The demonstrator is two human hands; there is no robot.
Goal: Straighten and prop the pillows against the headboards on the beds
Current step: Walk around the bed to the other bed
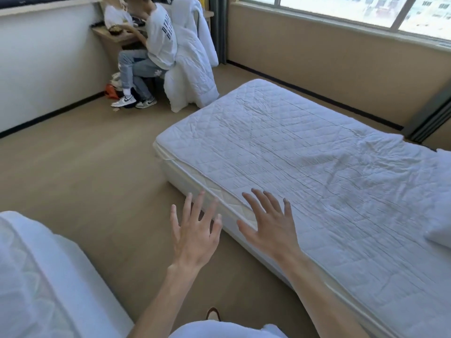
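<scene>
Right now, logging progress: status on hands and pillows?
Left hand and right hand open, empty. Pillow at bed's right edge, untouched. Nothing in the way.

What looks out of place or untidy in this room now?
The quilted cover on the right bed is wrinkled near the pillow. A white duvet hangs over the chair instead of lying on a bed. Both hands are empty.

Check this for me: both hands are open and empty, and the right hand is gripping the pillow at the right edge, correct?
Not quite. The head view shows the right hand open over the mattress edge, well apart from the pillow. The left hand is also open and empty.
</scene>
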